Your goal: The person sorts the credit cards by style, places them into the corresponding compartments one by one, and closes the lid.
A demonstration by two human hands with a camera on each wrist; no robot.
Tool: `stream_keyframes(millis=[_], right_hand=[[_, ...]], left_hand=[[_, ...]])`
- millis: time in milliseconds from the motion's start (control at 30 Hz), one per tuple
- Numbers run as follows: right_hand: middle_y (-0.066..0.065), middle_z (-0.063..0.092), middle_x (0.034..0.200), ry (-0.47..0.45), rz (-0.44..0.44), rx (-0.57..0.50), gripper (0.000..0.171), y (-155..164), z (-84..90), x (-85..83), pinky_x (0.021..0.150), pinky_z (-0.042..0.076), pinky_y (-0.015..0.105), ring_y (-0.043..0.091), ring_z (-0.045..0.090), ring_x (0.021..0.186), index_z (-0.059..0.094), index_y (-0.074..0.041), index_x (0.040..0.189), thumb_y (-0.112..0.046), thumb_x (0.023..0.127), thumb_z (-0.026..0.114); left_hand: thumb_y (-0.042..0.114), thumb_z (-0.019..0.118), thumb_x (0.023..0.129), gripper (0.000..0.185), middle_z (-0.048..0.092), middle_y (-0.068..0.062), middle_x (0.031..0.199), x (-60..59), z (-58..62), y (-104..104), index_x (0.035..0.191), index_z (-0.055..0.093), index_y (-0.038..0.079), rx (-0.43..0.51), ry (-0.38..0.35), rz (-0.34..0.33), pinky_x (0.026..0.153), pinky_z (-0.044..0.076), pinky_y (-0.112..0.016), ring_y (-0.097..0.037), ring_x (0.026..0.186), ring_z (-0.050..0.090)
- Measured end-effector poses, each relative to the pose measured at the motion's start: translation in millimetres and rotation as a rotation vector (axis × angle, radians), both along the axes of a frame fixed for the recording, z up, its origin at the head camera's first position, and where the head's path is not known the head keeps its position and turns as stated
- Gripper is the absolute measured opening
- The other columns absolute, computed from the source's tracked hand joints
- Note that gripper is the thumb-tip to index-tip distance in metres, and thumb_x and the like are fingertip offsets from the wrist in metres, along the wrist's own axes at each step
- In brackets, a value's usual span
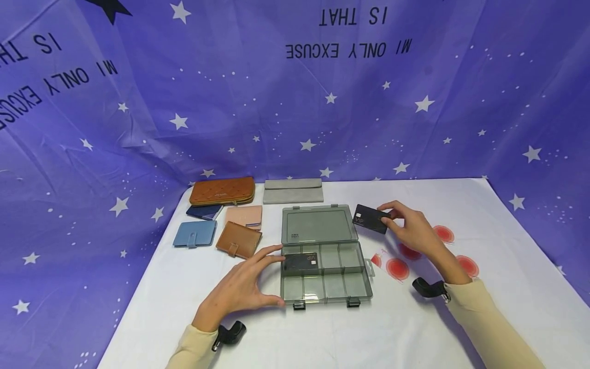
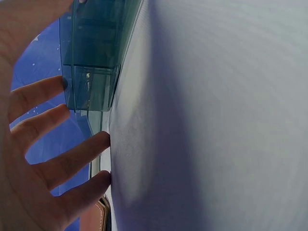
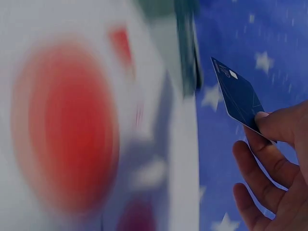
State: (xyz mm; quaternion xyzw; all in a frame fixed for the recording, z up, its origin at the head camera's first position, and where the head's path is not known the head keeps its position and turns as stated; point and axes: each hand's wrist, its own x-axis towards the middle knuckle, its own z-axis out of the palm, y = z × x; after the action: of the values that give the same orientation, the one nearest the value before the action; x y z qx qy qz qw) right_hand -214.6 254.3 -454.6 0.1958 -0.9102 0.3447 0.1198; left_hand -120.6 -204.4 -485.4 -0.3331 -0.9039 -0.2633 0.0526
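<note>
Between thumb and fingers my right hand (image 1: 412, 228) pinches a black VIP card (image 1: 366, 217), held up just right of the raised lid of a clear grey compartment box (image 1: 318, 225). The right wrist view shows the same card (image 3: 236, 94) tilted, thumb on its face. Another black VIP card (image 1: 295, 262) lies in the box, at the upper left compartments. My left hand (image 1: 241, 284) has its fingers spread along the box's left side. In the left wrist view, some of its fingertips touch or nearly touch the clear wall (image 2: 94, 91).
At the left lie a blue wallet (image 1: 192, 233), a brown wallet (image 1: 239, 240), a pink wallet (image 1: 244, 215) and a navy one (image 1: 204, 211). Behind them are a brown zip purse (image 1: 221, 191) and a grey flap wallet (image 1: 292, 192). Several red-circled pieces (image 1: 397, 268) lie right of the box.
</note>
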Motion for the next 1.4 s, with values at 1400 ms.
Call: stream_keyframes(millis=[1400], right_hand=[[0.001,0.078,0.109,0.075,0.269,0.454,0.024,-155,-8.7,58.3,0.072,0.062,0.043,0.023,0.077,0.099,0.077,-0.018,0.128,-0.021,0.107,0.067]], left_hand=[[0.068,0.093,0.072,0.096,0.042,0.01,0.169,1.1,-1.3,-1,0.153,0.059,0.028,-0.02,-0.049,0.041,0.097,0.059,-0.046,-0.022,0.139,0.06]])
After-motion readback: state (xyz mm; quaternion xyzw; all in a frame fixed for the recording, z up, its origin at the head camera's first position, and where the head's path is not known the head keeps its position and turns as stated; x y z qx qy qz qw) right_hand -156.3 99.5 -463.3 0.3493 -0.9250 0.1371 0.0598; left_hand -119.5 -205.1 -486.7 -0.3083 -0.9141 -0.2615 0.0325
